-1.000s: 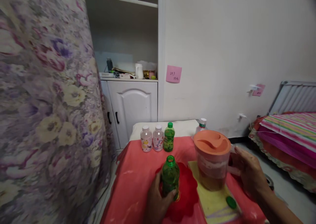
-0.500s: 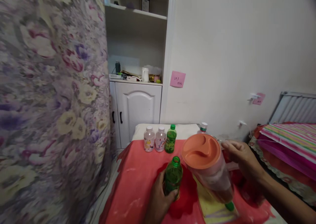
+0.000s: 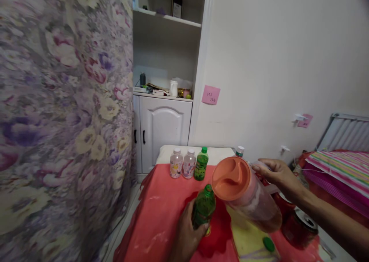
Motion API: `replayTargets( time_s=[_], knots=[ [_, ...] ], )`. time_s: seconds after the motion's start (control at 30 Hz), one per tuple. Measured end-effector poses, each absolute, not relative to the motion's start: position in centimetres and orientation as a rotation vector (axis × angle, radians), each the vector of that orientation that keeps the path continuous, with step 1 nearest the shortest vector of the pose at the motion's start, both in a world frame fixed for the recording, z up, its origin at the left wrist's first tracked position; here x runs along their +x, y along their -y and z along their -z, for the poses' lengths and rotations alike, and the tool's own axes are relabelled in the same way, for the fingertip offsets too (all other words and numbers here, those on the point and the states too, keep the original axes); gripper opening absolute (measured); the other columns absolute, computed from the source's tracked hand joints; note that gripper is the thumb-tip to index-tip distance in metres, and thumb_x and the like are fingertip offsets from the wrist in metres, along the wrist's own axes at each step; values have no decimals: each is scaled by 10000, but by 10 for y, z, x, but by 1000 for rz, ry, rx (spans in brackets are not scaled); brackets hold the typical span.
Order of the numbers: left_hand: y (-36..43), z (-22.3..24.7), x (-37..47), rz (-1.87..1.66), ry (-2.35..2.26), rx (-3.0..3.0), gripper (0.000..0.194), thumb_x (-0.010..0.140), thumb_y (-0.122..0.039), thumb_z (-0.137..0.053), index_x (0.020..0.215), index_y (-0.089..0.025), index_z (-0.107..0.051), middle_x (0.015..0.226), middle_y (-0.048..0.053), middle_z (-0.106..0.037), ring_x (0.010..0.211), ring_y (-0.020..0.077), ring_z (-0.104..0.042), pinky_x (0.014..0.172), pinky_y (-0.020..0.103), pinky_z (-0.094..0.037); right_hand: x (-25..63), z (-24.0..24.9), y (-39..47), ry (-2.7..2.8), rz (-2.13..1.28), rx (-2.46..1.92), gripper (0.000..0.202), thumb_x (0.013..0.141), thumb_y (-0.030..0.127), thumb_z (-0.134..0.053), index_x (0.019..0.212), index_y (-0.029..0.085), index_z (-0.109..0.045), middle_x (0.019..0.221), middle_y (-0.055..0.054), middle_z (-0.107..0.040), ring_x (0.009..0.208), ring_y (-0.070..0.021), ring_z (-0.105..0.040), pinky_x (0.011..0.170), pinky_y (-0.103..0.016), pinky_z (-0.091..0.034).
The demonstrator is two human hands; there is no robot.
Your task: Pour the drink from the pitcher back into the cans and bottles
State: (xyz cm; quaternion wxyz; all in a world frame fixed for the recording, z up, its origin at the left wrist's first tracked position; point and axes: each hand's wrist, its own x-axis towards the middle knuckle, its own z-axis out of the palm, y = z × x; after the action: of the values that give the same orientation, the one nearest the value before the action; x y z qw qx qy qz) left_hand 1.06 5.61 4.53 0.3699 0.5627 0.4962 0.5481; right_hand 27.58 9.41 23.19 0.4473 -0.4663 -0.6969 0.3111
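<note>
My left hand is wrapped round an uncapped green plastic bottle, held over a red scalloped tray. In my right hand is the handle of a clear pitcher with an orange lid. The pitcher tilts left, its lid close to the bottle's mouth, and brownish liquid sits toward its base. I cannot make out any stream between them. A green cap lies on a yellow cloth below the pitcher.
Two clear bottles with white caps and a capped green bottle stand at the back of the red-covered table. Another white-capped bottle is partly behind the pitcher. An opened can stands at right. A floral curtain hangs left.
The pitcher has tipped further left, its base swinging right and its lid turning toward the bottle. The green bottle leans slightly more to the right. The can at right shows more clearly.
</note>
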Motion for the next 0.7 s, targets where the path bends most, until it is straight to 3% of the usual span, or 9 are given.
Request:
replayTargets(
  time_s=[0.23, 0.7],
  knots=[
    [-54, -51, 12, -1389, -1291, 1429, 640, 587, -118, -651, 1225, -164, -614, 1218, 121, -713, 1177, 334, -621, 1018, 448, -475, 276, -242, -95, 1785, -825, -1168, 530, 749, 642, -670, 549, 217, -426, 525, 61, -329, 509, -97, -267, 491, -254, -217],
    [-55, -47, 11, -1366, -1275, 1460, 658, 606, -79, -631, 1260, -122, -577, 1277, 151, -682, 1196, 319, -614, 1031, 425, -465, 276, -259, -102, 1945, -765, -1146, 484, 781, 600, -667, 575, 201, -487, 547, 58, -358, 527, -99, -314, 501, -244, -263]
  ],
)
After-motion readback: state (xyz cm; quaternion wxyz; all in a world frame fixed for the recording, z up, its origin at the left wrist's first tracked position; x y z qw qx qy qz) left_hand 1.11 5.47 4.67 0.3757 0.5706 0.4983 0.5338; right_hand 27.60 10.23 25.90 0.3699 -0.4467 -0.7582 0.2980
